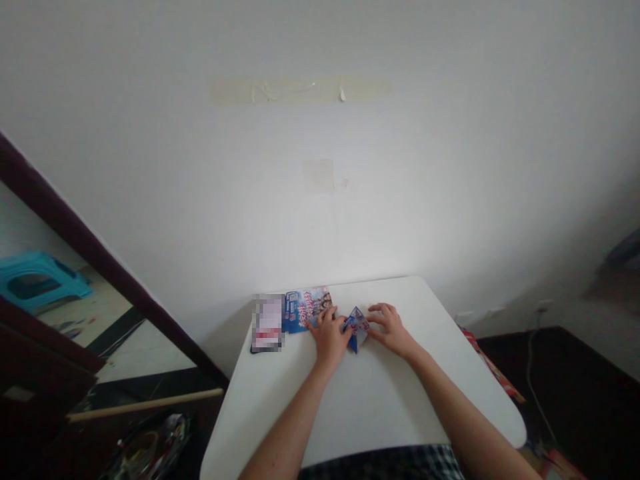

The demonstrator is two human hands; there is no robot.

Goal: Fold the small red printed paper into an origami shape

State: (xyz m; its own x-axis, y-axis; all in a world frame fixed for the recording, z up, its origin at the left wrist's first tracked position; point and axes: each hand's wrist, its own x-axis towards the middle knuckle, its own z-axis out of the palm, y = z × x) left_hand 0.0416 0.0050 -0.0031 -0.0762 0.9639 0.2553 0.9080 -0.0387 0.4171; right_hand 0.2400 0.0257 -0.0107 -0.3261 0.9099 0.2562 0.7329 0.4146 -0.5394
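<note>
A small piece of folded paper [357, 328], blue with printed patches and pointed at top and bottom, lies on the white table [380, 393]. My left hand [330, 335] holds its left edge with the thumb side, while the other fingers spread over the corner of a flat printed flyer [299, 312]. At the paper's right edge is my right hand [392, 329], fingers stretched apart, the tips beside or lightly touching it; exact contact is too small to make out.
Left of the flyer lies a phone-like rectangle [268, 323], its face blurred. The table backs onto a white wall [280, 220]. At left are a dark-framed mirror [100, 233] showing a blue stool, a wooden stick [150, 403] and a dark bag [150, 447]. A cable [531, 373] hangs at right.
</note>
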